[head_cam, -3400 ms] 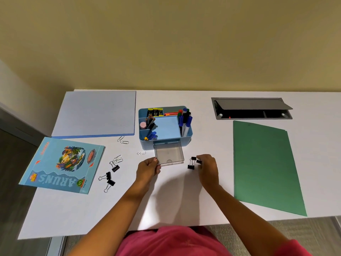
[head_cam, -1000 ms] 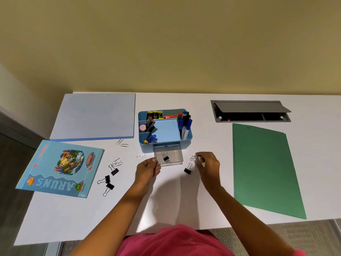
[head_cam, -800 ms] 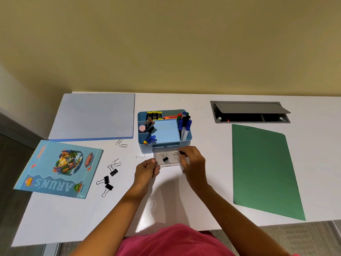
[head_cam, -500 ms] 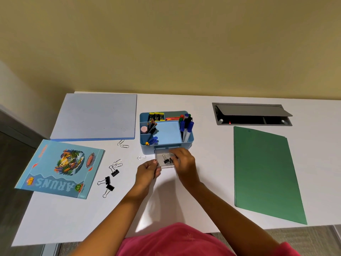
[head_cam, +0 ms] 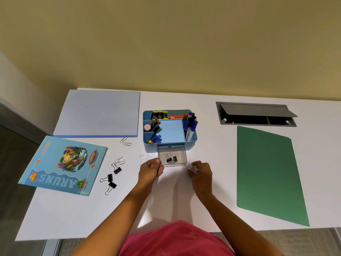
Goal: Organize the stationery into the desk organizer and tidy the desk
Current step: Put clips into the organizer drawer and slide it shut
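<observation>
The blue desk organizer (head_cam: 191, 143) stands mid-desk with pens and markers upright in it. Its clear drawer (head_cam: 181, 154) is pulled out toward me, and black binder clips (head_cam: 171, 159) lie inside. My left hand (head_cam: 150, 169) pinches the drawer's front left corner. My right hand (head_cam: 201, 172) is just right of the drawer, its fingers curled round a black binder clip (head_cam: 190, 170) at the desk surface. Three more binder clips (head_cam: 111, 179) and several paper clips (head_cam: 120, 160) lie loose to the left.
A picture-cover book (head_cam: 62, 165) overhangs the desk's left edge. A pale blue pad (head_cam: 99, 113) lies at the back left, a green folder (head_cam: 267, 172) on the right, and an open cable hatch (head_cam: 254, 114) behind it. Single paper clips (head_cam: 144, 155) lie near the organizer.
My right hand carried a binder clip into the drawer, let it go there, then moved back right and closed on the clip left on the desk. My left hand stayed on the drawer.
</observation>
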Motion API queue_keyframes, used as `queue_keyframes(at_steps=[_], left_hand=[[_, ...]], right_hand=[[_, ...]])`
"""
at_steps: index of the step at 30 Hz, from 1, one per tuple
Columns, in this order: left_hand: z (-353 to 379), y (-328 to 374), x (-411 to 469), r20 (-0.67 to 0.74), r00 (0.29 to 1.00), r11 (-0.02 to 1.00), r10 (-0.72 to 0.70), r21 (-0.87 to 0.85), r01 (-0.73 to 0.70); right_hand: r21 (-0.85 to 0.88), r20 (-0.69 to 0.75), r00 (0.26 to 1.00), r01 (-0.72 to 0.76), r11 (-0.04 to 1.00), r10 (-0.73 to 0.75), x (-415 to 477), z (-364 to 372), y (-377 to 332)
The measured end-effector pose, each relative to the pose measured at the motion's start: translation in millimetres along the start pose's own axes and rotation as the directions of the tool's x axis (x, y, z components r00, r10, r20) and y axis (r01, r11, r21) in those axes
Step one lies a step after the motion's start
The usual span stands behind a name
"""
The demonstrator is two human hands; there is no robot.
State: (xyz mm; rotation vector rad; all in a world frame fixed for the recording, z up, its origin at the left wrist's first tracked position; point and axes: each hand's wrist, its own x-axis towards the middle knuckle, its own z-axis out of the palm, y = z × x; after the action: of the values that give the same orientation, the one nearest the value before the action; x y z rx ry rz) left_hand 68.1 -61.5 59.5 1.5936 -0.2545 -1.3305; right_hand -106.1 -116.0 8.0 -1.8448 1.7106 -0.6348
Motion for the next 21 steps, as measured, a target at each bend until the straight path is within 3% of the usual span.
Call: queue_keyframes(at_steps=[3, 7, 11, 17, 21], left_hand=[[0, 1, 0, 0.000, 1.000, 1.000, -0.004, 0.013, 0.004], [-1, 1, 0, 0.005, 1.000, 1.000, 0.000, 0.023, 0.000], [-1, 1, 0, 0.015, 1.000, 1.000, -0.010, 0.011, 0.010], [-1, 0, 3, -0.003, 1.000, 1.000, -0.024, 0.001, 0.024], [0, -1, 3, -0.011, 1.000, 1.000, -0.020, -0.007, 0.020]], right_hand=[[-0.053, 0.100, 0.995, 0.029, 0.998, -0.024, -3, 4, 5], [-0.144, 0.113, 0.988, 0.122, 0.982, -0.106, -1, 4, 6], [-0.054, 0.018, 0.991, 0.133, 0.990, -0.132, 4, 1, 8], [0.064, -0.169, 0.931, 0.339, 0.939, -0.324, 5, -24, -31], [0.059, -0.121, 0.875, 0.477, 0.877, -0.468, 2, -18, -53]])
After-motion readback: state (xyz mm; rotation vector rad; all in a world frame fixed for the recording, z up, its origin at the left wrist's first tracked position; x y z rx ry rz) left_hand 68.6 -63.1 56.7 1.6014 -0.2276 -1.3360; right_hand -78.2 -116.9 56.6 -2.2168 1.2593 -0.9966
